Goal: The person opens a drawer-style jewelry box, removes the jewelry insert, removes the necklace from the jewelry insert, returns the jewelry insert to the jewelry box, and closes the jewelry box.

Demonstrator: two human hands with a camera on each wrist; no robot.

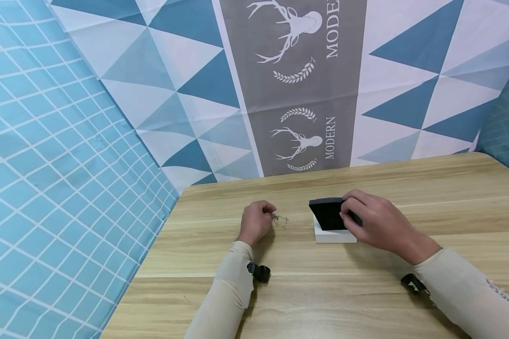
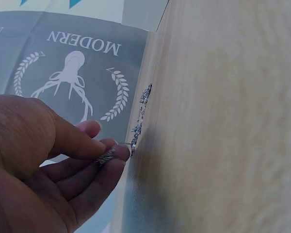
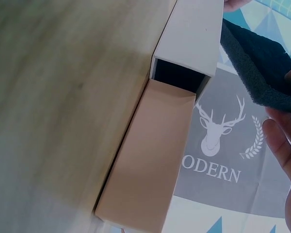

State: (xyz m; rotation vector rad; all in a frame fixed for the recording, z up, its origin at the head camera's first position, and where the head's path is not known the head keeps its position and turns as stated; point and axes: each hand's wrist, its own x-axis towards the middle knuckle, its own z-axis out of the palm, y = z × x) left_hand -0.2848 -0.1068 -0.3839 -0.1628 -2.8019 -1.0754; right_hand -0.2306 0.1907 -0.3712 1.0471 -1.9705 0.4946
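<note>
My left hand [image 1: 256, 221] is low over the table, left of the white box [image 1: 335, 237]. Its thumb and fingers pinch one end of a thin silver chain [image 2: 139, 119]; the rest lies in a loose loop on the wood. With thumb and fingertips, my right hand [image 1: 375, 223] grips a black foam pad [image 1: 328, 214], tilted above the box. The right wrist view shows the pad's rough edge and the box as a white sleeve [image 3: 191, 36] with a tan section [image 3: 145, 155] extending from its dark open end.
The wood-grain table [image 1: 305, 292] reaches back to a patterned cloth [image 1: 301, 94] with deer heads and lettering. A light blue checked cloth [image 1: 59, 179] hangs along the left side. Small black devices are strapped to both wrists.
</note>
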